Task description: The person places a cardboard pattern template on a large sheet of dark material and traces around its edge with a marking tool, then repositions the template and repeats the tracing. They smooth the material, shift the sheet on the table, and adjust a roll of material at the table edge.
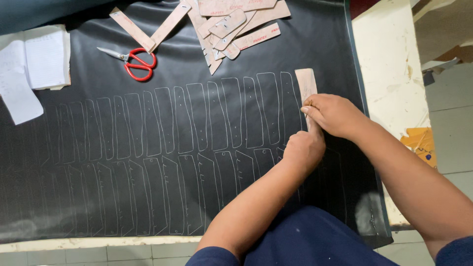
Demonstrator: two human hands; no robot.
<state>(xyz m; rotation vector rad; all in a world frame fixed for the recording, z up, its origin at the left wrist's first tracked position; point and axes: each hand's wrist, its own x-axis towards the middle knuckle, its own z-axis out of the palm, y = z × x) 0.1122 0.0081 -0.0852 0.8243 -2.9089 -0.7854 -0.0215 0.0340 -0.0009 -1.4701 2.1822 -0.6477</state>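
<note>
Nearest the camera, both forearms reach forward from dark blue sleeves and meet over the right part of a black sheet (162, 207) that covers the desk (389, 59). The left hand (304, 149) is curled into a loose fist, knuckles up, resting on the sheet; what it grips cannot be made out, as the fingers hide it. Just beyond and touching it, the right hand (332, 114) lies palm down with fingers flat and held together, pressing on the lower end of a cardboard template (306, 84).

The template is a narrow tan strip lying flat on the sheet. Its long axis runs away from the person, tilted slightly, with the free end pointing to the far edge of the desk. It sits just right of two rows of pale traced outlines (187, 118) of the same shape.

Farther off lie red-handled scissors (135, 61), blades pointing left, and a loose pile of templates (231, 24). At the far left is an open notebook (37, 59).
</note>
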